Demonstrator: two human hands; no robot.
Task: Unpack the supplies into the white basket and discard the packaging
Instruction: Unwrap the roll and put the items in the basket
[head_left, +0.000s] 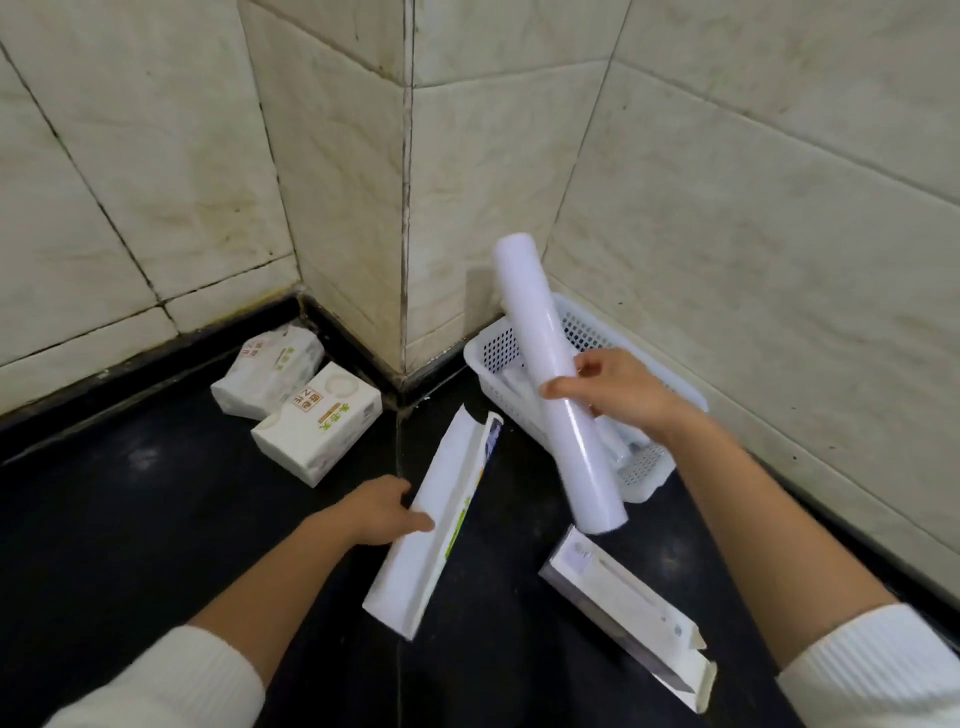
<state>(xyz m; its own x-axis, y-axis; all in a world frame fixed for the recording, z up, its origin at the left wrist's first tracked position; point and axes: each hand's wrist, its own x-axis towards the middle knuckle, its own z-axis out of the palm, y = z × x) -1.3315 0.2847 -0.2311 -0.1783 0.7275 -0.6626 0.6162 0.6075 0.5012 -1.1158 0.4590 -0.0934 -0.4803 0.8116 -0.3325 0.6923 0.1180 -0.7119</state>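
My right hand (613, 391) grips a long white roll of cling film (545, 374) around its middle, holding it tilted above the white perforated basket (496, 349) that stands on the black counter against the tiled wall. A few small white items lie inside the basket. My left hand (382, 512) holds an open, long white carton (431, 525) by its side, with the carton's lower end on the counter. Its open top flap points toward the basket.
A second open, flat white box (631, 616) lies on the counter near my right forearm. Two packs of tissues (296, 402) rest in the left corner by the wall. The tiled wall corner juts out between the tissues and the basket.
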